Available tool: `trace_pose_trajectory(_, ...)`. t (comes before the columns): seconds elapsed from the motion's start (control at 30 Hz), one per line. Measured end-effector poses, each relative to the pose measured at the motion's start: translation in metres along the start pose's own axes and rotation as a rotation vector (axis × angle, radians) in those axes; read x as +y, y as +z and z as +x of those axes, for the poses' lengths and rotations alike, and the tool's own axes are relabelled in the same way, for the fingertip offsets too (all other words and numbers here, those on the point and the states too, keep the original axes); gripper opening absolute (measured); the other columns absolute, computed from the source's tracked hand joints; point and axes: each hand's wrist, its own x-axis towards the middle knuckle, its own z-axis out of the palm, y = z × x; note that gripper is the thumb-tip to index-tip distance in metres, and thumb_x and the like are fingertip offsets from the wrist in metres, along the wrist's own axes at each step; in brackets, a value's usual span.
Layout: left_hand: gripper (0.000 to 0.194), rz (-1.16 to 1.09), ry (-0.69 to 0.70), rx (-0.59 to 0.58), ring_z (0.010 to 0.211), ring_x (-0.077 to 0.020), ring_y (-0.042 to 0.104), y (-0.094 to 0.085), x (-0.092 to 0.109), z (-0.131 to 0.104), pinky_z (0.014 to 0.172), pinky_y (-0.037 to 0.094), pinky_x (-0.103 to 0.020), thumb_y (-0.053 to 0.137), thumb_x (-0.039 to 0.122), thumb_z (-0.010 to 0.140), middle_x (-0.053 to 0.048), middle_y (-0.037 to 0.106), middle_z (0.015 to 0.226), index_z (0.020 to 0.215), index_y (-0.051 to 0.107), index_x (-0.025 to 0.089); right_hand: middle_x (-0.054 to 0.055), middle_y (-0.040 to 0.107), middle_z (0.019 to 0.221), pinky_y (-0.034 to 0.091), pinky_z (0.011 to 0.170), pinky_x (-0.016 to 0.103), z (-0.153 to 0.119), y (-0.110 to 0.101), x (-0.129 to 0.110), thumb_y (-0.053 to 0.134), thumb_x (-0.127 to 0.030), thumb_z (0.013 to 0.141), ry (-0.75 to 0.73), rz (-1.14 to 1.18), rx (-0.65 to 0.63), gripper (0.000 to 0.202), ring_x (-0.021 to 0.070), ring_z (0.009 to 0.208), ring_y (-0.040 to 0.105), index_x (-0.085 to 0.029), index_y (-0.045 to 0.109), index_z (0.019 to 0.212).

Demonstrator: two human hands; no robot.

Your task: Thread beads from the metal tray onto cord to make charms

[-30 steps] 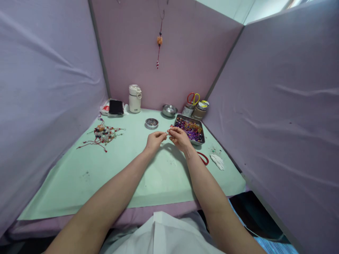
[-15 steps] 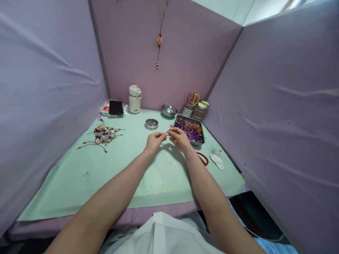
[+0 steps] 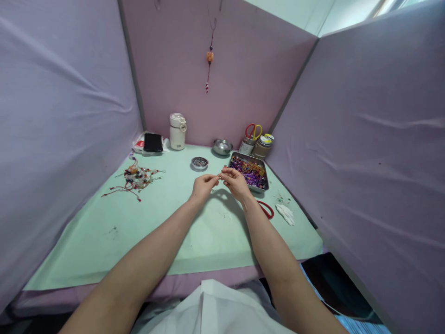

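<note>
In the head view my left hand (image 3: 203, 187) and my right hand (image 3: 237, 182) meet fingertip to fingertip above the middle of the table. Both are pinched closed; whatever lies between the fingertips is too small to make out. Just behind my right hand is a metal tray (image 3: 259, 189) filled with purple, orange and dark beaded strings (image 3: 253, 172). A bit of red shows at the tray's near left corner, above my right fingers. Red-handled scissors (image 3: 267, 211) lie partly hidden under my right forearm.
A pile of beaded cords (image 3: 136, 179) lies at left. Further back stand a small round dish (image 3: 199, 163), a metal bowl (image 3: 222, 147), a white bottle (image 3: 177, 132), a black phone-like object (image 3: 153, 142) and jars (image 3: 263, 146). A crumpled white cloth (image 3: 285, 214) sits at right. A beaded ornament (image 3: 209, 57) hangs on the wall.
My hands stay pinched together in nearly the same place, with only slight finger movement. The whole view has shifted very slightly.
</note>
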Motion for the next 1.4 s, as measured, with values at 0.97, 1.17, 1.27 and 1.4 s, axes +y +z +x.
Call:
trace_pose_trajectory(0.97,0.024,0.115,0.089,-0.01,0.07,-0.016,0.058,0.0,-0.007,-0.002,0.071,0.043,-0.029,0.065,0.038,0.068,-0.005,0.067,0.071,0.071,0.07,0.014,-0.001,0.061,0.067,0.039,0.064,0.026,-0.005,0.002,-0.004,0.068,-0.041,0.069,-0.242,-0.374,0.027,0.023,0.0118,0.064,0.05,-0.018,0.067,0.068)
trace_pose_trajectory(1.17,0.019,0.096,0.083,-0.011,0.076,-0.0186,0.062,0.002,-0.005,-0.002,0.077,0.045,-0.032,0.067,0.031,0.066,-0.007,0.07,0.078,0.074,0.072,0.015,0.001,0.061,0.071,0.041,0.07,0.028,-0.006,0.002,-0.005,0.063,-0.04,0.073,-0.356,-0.467,0.034,0.022,0.0135,0.069,0.053,-0.018,0.065,0.069)
trace_pose_trajectory(1.27,0.025,0.045,0.071,-0.014,0.085,-0.0207,0.063,0.003,-0.006,0.0,0.084,0.045,-0.035,0.069,0.027,0.064,-0.01,0.072,0.093,0.086,0.073,0.015,0.001,0.061,0.073,0.041,0.07,0.028,-0.004,0.0,-0.004,0.063,-0.041,0.074,-0.364,-0.479,0.053,0.023,0.0138,0.07,0.052,-0.018,0.065,0.07)
trace_pose_trajectory(1.4,0.026,0.045,0.119,-0.018,0.094,-0.0208,0.062,0.001,-0.009,0.003,0.091,0.043,-0.036,0.067,0.027,0.07,-0.009,0.071,0.102,0.093,0.073,0.019,0.001,0.06,0.073,0.04,0.068,0.027,-0.002,-0.003,-0.002,0.062,-0.041,0.075,-0.382,-0.478,0.054,0.023,0.0135,0.07,0.051,-0.018,0.065,0.071)
